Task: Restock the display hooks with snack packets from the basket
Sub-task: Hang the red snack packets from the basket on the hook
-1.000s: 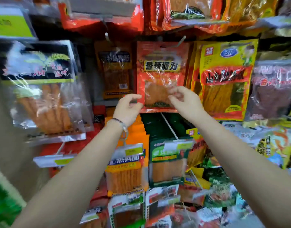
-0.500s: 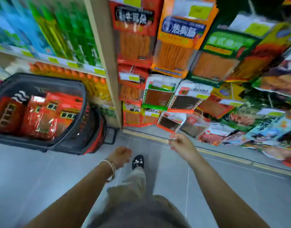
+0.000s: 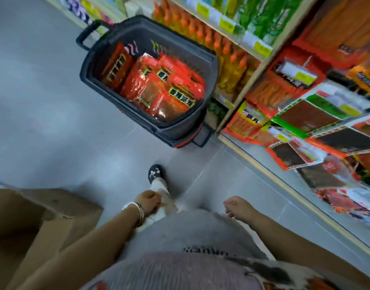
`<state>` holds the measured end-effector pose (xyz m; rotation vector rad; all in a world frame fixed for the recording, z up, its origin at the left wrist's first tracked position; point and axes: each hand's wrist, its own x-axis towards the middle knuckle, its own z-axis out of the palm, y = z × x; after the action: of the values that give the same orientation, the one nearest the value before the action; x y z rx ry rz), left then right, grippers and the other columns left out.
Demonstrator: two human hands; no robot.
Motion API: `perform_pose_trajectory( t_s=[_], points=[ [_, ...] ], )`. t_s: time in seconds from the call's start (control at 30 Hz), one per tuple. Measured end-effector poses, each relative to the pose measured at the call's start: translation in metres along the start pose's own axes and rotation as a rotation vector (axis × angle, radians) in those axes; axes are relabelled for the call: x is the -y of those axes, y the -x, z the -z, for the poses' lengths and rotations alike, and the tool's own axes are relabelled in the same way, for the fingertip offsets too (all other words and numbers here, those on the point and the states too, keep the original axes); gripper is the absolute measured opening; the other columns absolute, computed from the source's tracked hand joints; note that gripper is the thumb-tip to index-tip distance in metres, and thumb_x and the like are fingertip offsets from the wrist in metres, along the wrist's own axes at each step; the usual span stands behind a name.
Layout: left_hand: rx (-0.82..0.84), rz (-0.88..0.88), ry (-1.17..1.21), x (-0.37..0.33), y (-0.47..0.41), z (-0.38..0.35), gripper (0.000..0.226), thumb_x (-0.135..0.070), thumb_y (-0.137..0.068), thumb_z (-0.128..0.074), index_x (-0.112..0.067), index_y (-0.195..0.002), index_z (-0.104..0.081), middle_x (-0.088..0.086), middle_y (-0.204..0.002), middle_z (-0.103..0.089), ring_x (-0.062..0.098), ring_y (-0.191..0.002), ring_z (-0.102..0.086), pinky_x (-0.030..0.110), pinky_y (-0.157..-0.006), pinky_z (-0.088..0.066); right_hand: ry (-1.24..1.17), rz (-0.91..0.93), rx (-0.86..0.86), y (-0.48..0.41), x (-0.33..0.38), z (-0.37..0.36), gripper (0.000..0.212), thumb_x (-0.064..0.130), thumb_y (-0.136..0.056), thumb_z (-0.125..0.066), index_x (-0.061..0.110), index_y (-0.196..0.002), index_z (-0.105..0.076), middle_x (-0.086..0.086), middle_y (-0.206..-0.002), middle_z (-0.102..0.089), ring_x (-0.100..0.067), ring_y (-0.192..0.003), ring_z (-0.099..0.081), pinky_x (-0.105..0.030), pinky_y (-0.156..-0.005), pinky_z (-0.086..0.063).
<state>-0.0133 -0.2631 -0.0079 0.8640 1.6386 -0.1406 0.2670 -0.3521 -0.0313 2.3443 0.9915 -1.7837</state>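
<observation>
While both hands hang low by the person's waist, the red snack packets [image 3: 159, 86] sit heaped in the dark wheeled basket [image 3: 85, 75] on the grey floor [image 3: 43, 126], just beside the shelving.
Each front packet carries a dark label with yellow characters that seem to read 香辣派对, though blur softens them. The left hand [image 3: 147, 200], a silver bracelet [image 3: 136, 210] at its wrist, is loosely curled and holds nothing. The right hand [image 3: 237, 206] is curled too, with a pale sliver at its fingertips; I cannot tell whether it pinches anything. Hanging packets [image 3: 305, 114] in red, orange and green fill the rack at right, their print unreadable. Yellow price tags [image 3: 226, 24] line the shelf edge above orange-capped bottles [image 3: 201, 32]. Dark lettering on the grey shirt [image 3: 209, 251] is too smeared to read. An open cardboard box [image 3: 43, 216] stands at left.
</observation>
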Motion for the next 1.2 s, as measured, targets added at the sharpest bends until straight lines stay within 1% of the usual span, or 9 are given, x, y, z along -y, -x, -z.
perform_pose_trajectory(
  t_s=[0.1,0.23,0.33,0.43,0.57,0.7,0.83,1.0,1.2],
  points=[
    [-0.044,-0.019,0.073,-0.018,-0.024,0.051,0.012,-0.007,-0.093,-0.050,-0.009,-0.088,-0.061,0.012,-0.084,-0.062,0.015,-0.063,-0.055,0.015,-0.052,-0.046,-0.022,-0.002,-0.027,-0.023,0.062,0.009,0.019,0.014,-0.092,-0.047,0.004,-0.079,-0.057,-0.017,-0.074,-0.054,-0.015,-0.063,-0.053,-0.018,-0.051,-0.039],
    [-0.098,-0.038,0.200,-0.055,-0.050,0.115,0.020,0.004,-0.092,-0.043,0.001,-0.104,-0.059,0.011,-0.077,-0.057,0.018,-0.062,-0.051,0.011,-0.037,-0.041,-0.179,0.065,-0.053,-0.046,0.150,0.015,0.011,0.013,-0.095,-0.045,0.009,-0.090,-0.054,-0.005,-0.079,-0.058,-0.012,-0.064,-0.052,-0.016,-0.053,-0.041],
    [-0.082,-0.094,0.102,-0.081,-0.072,0.151,0.025,-0.001,-0.094,-0.040,0.000,-0.112,-0.058,0.011,-0.092,-0.062,0.022,-0.075,-0.057,0.018,-0.055,-0.046,-0.351,0.153,-0.085,-0.063,0.210,0.020,0.013,0.008,-0.096,-0.044,0.013,-0.099,-0.056,-0.002,-0.078,-0.060,-0.011,-0.064,-0.054,-0.010,-0.051,-0.043],
    [-0.082,-0.154,0.091,-0.115,-0.090,0.172,0.024,-0.006,-0.095,-0.040,-0.009,-0.110,-0.058,0.009,-0.104,-0.063,0.021,-0.087,-0.060,0.023,-0.065,-0.044,-0.508,0.194,-0.095,-0.083,0.261,0.030,0.011,0.014,-0.098,-0.048,0.016,-0.102,-0.058,-0.001,-0.081,-0.063,-0.011,-0.065,-0.058,-0.017,-0.058,-0.045],
    [-0.063,-0.201,0.197,-0.169,-0.115,0.180,0.018,-0.010,-0.096,-0.044,-0.015,-0.105,-0.059,0.001,-0.098,-0.064,0.015,-0.087,-0.061,0.024,-0.070,-0.046,-0.667,0.143,-0.107,-0.128,0.308,0.051,0.017,0.021,-0.095,-0.053,0.020,-0.112,-0.054,-0.001,-0.094,-0.066,-0.012,-0.077,-0.064,-0.022,-0.063,-0.047],
    [-0.081,-0.229,0.272,-0.219,-0.149,0.174,0.019,-0.008,-0.096,-0.043,-0.014,-0.104,-0.059,0.000,-0.095,-0.064,0.012,-0.083,-0.061,0.025,-0.076,-0.049,-0.830,0.012,-0.108,-0.188,0.335,0.068,0.038,0.024,-0.093,-0.057,0.016,-0.129,-0.048,-0.003,-0.120,-0.058,-0.015,-0.101,-0.060,-0.023,-0.071,-0.049],
    [-0.125,-0.195,0.401,-0.251,-0.183,0.167,0.016,-0.006,-0.093,-0.047,-0.015,-0.095,-0.060,0.002,-0.090,-0.065,0.013,-0.079,-0.062,0.026,-0.075,-0.048,-0.898,-0.217,-0.109,-0.243,0.345,0.071,0.043,0.024,-0.093,-0.057,0.012,-0.133,-0.048,-0.008,-0.136,-0.049,-0.024,-0.122,-0.048,-0.032,-0.091,-0.045],
    [-0.129,-0.173,0.424,-0.262,-0.222,0.170,0.017,-0.008,-0.091,-0.052,-0.024,-0.087,-0.058,-0.005,-0.085,-0.066,0.003,-0.071,-0.062,0.014,-0.064,-0.047,-0.873,-0.443,-0.232,-0.290,0.341,0.071,0.067,0.036,-0.084,-0.068,0.008,-0.138,-0.040,-0.012,-0.139,-0.046,-0.031,-0.126,-0.046,-0.042,-0.102,-0.042],
    [-0.065,-0.141,0.362,-0.251,-0.245,0.183,0.020,-0.010,-0.095,-0.045,-0.024,-0.090,-0.058,-0.006,-0.089,-0.066,0.004,-0.079,-0.064,0.017,-0.065,-0.046,-0.899,-0.440,-0.253,-0.313,0.331,0.055,0.072,0.042,-0.081,-0.070,0.004,-0.136,-0.043,-0.016,-0.133,-0.053,-0.033,-0.119,-0.054,-0.038,-0.091,-0.047]
  ],
)
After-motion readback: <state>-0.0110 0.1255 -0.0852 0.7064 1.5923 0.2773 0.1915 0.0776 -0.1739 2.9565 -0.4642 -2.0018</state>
